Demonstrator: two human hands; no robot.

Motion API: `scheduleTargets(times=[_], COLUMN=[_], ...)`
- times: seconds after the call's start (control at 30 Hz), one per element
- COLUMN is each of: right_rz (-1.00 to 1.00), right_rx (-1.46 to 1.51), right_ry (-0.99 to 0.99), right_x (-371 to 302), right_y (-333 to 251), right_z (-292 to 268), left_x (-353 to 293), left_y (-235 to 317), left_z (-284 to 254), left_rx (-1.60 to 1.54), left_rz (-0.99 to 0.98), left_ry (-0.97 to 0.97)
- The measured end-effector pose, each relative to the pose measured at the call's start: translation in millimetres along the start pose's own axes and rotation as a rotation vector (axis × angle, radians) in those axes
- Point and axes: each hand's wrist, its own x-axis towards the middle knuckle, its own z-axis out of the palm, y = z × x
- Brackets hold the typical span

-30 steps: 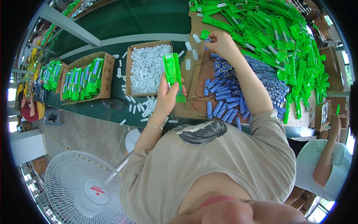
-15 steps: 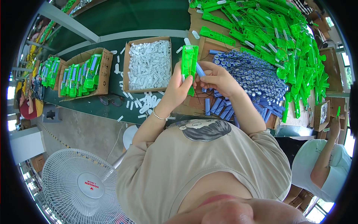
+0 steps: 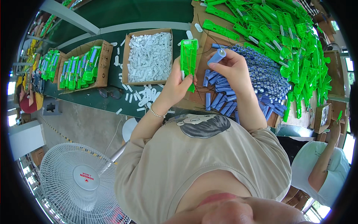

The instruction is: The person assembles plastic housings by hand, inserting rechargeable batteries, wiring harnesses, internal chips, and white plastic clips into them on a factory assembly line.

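One carton [image 3: 103,67] of packed green casings [image 3: 91,61] left on my feed | box [image 3: 126,56] of white parts [image 3: 151,56] | left hand [image 3: 176,84] gripping a green casing [image 3: 189,56] right of that box | blue cylinder [image 3: 216,57], apart from the casing, pinched in right hand [image 3: 233,69] | piled blue cylinders [image 3: 257,71] | heaped green casings [image 3: 294,41]

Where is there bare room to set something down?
Widest: the green surface beyond the grey bar. A narrower strip of tabletop runs between the larger left carton and the near edge, left of the glasses. Crowded: the right side, under blue cylinders and green casings, and around the white-parts box, strewn with white pieces.
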Motion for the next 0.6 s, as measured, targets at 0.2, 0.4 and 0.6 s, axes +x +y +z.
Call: scheduleTargets(times=[0.2,0.4,0.6], right_rz=[0.032,-0.06,-0.144], right_rx=[-0.093,-0.236,-0.402], right_ry=[-0.03,0.072,0.137], right_x=[-2,-3,-5], right_y=[-15,3,6], right_z=[24,38,45], left_x=[2,2,0], left_y=[0,0,-4], left_z=[5,8,3], left_rx=[0.166,0.182,0.357], left_rz=[-0.006,0.025,0.06], left_ry=[-0.013,0.026,-0.012])
